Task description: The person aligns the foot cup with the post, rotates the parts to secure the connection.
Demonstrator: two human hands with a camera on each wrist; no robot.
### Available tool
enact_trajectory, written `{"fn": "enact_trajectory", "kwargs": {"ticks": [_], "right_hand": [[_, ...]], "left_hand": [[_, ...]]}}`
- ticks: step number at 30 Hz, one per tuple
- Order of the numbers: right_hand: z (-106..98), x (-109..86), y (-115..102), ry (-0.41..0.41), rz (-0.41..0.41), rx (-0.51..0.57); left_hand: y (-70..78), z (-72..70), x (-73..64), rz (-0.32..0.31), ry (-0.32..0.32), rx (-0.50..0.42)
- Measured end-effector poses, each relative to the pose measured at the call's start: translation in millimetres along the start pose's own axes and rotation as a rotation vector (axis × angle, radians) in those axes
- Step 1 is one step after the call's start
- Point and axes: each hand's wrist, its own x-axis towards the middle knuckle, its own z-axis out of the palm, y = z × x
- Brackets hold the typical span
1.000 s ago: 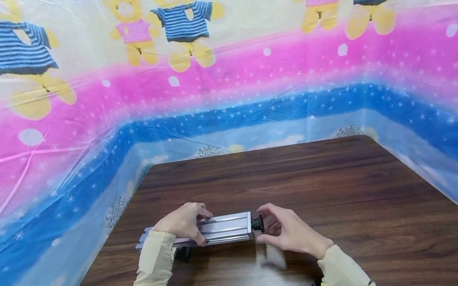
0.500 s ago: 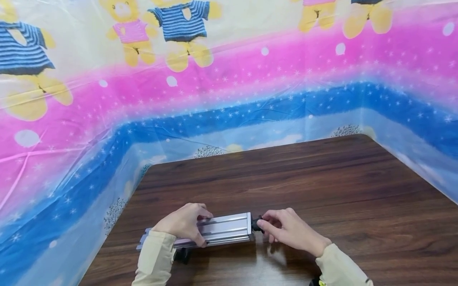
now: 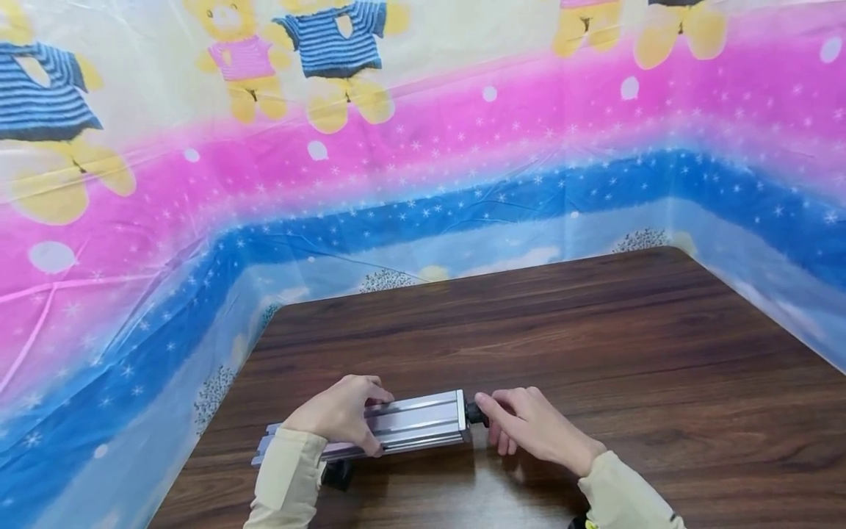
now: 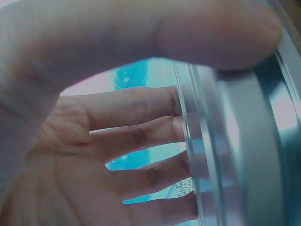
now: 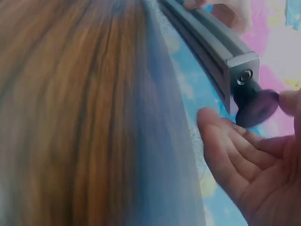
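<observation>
A silver aluminium profile (image 3: 423,422) with slots along its length lies across the near part of the table, its right end raised a little. My left hand (image 3: 338,410) grips it across its middle, thumb on the near side and fingers on the far side. From the right end sticks a black levelling foot with a round disc (image 5: 257,108), below a bolt head (image 5: 244,76). My right hand (image 3: 542,430) pinches that disc between thumb and fingers. Another black foot-like part (image 3: 335,474) shows under the profile near my left wrist, partly hidden by the sleeve.
The dark wood-grain table (image 3: 595,345) reaches back to a curtain (image 3: 429,169) printed with bears and snowflakes. At the lower right edge, something black and yellow (image 3: 584,523) sits by the right sleeve.
My right hand was loosely spread around the black foot a second ago; its thumb and fingers have since closed on the disc and shifted slightly. The left hand and profile have barely moved.
</observation>
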Motion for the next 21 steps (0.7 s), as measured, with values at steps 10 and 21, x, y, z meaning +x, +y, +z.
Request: {"fn": "enact_trajectory", "kwargs": {"ticks": [10, 21], "right_hand": [[-6.9, -6.5, 2.5, 0.166, -0.448, -0.231], [-13.1, -1.8, 4.8, 0.117, -0.411, -0.138]], "left_hand": [[-0.8, -10.2, 8.3, 0.012, -0.045, 0.043], [0.6, -4.8, 7.2, 0.000, -0.038, 0.026]]}}
